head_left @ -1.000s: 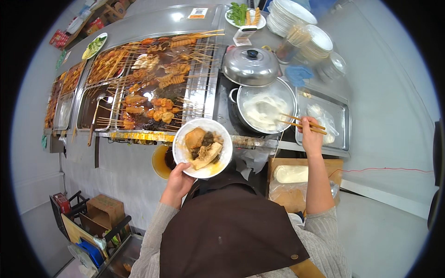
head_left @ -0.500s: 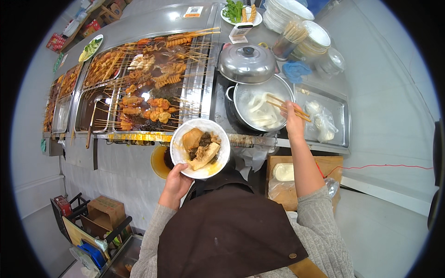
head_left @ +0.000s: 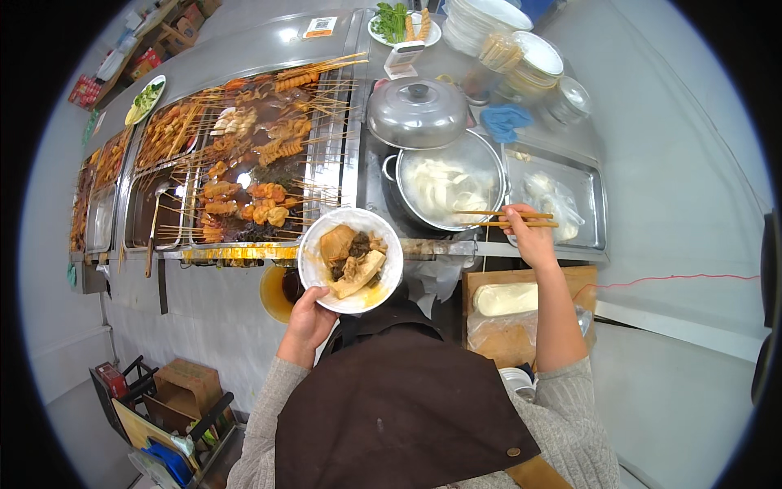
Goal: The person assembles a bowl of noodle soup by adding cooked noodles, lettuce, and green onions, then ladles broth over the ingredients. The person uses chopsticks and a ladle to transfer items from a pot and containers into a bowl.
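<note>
My left hand holds a white bowl from below; the bowl is filled with pieces of tofu and other stewed food. My right hand grips a pair of long wooden chopsticks that point left, with their tips over a steel pot of pale sliced food in broth. The pot's domed lid rests just behind it.
Steel trays of skewered food in sauce fill the counter at left. A steel tray with plastic bags lies right of the pot. Stacked white bowls, a blue cloth and a plate of greens stand at the back. A wooden board sits below the counter.
My right hand drew the chopsticks back from inside the pot toward its right rim. The bowl in my left hand stayed about where it was.
</note>
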`<state>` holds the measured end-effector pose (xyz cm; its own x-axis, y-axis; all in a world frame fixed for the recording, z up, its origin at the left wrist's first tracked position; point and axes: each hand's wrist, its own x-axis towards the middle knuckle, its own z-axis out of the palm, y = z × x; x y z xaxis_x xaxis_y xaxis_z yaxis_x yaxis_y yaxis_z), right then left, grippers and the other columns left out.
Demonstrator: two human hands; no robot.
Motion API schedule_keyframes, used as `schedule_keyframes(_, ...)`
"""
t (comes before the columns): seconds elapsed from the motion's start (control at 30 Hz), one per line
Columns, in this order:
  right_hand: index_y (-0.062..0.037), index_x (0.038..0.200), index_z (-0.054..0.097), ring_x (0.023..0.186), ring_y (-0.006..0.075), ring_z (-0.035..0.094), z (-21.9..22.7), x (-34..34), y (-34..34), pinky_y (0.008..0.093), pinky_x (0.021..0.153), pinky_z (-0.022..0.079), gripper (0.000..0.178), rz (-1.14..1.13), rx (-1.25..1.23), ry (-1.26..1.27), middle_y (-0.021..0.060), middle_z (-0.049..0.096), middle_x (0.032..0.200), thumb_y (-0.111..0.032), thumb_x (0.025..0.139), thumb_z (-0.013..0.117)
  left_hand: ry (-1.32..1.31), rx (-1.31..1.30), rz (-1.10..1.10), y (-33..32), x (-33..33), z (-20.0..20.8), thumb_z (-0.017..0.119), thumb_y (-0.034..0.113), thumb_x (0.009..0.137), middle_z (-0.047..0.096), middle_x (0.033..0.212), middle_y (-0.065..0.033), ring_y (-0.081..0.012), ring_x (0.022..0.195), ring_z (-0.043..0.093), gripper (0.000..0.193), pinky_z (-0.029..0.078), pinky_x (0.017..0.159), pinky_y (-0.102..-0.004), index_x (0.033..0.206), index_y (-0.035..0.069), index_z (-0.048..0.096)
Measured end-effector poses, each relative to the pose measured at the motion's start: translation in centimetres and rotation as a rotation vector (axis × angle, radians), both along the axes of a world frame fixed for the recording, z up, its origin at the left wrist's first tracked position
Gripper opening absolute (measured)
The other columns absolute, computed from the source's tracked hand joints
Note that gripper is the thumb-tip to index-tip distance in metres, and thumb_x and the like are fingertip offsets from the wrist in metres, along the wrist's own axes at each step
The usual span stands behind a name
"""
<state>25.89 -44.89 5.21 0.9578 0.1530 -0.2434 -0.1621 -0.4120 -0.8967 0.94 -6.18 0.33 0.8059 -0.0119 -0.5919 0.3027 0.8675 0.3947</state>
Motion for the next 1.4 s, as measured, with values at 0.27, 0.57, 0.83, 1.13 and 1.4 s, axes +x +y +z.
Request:
schedule_keyframes(0.27, 0.0029, 0.114, 0.066, 0.087, 0.0145, 0.067, -3.4, 1.6, 1.3, 0.0272, 0.078, 0.056, 0.031, -0.193, -0.047, -0.276, 0.0099, 0.071, 0.099, -0.027, 0.104, 0.061, -0.004, -0.001, -0.034, -1.0, 1.5, -0.6, 0.056, 0.014, 0.095, 0.055, 0.145, -0.0164, -0.0305, 0.132, 0.056, 0.057, 0.045, 0.110, -0.0478, 0.148, -0.002, 0.043)
schedule_keyframes(0.57, 0.0016, 0.118, 0.065, 0.099, 0.0192, 0.071, -2.6, -0.3, 3.1, 0.0296, 0.081, 0.059, 0.032, -0.129, 0.329, -0.159, 0.0136, 0.072, 0.107, -0.027, 0.106, 0.058, -0.010, 0.001, -0.007, -0.8, 1.4, -0.3, 0.057, 0.014, 0.095, 0.057, 0.144, -0.0167, -0.0301, 0.130, 0.057, 0.056, 0.046, 0.109, -0.0469, 0.147, -0.003, 0.043)
schedule_keyframes(0.83, 0.0009, 0.111, 0.068, 0.088, 0.0162, 0.070, -2.9, -2.3, 3.4, 0.0294, 0.077, 0.057, 0.029, -0.034, 0.019, -0.094, 0.0111, 0.073, 0.098, -0.026, 0.104, 0.061, -0.003, 0.007, -0.009, -0.5, 0.6, -0.1, 0.056, 0.015, 0.095, 0.054, 0.147, -0.0179, -0.0321, 0.132, 0.055, 0.060, 0.045, 0.110, -0.0485, 0.150, -0.003, 0.038)
schedule_keyframes(1.13, -0.0008, 0.121, 0.064, 0.082, 0.0156, 0.069, 0.7, -1.4, -0.8, 0.0263, 0.068, 0.058, 0.031, -0.202, 0.120, -0.249, 0.0129, 0.071, 0.106, -0.027, 0.105, 0.058, -0.020, 0.016, -0.006, -0.7, 0.0, 0.0, 0.057, 0.014, 0.092, 0.049, 0.151, -0.0197, -0.0345, 0.136, 0.052, 0.067, 0.044, 0.114, -0.0501, 0.153, -0.002, 0.034)
schedule_keyframes(1.4, -0.0037, 0.129, 0.060, 0.080, 0.0175, 0.071, -3.8, 3.5, -1.0, 0.0264, 0.063, 0.058, 0.033, -0.230, 0.220, -0.095, 0.0128, 0.068, 0.117, -0.027, 0.106, 0.056, -0.043, 0.021, -0.012, -0.4, -0.8, 0.2, 0.055, 0.015, 0.095, 0.053, 0.148, -0.0162, -0.0306, 0.133, 0.054, 0.061, 0.045, 0.110, -0.0475, 0.151, -0.001, 0.038)
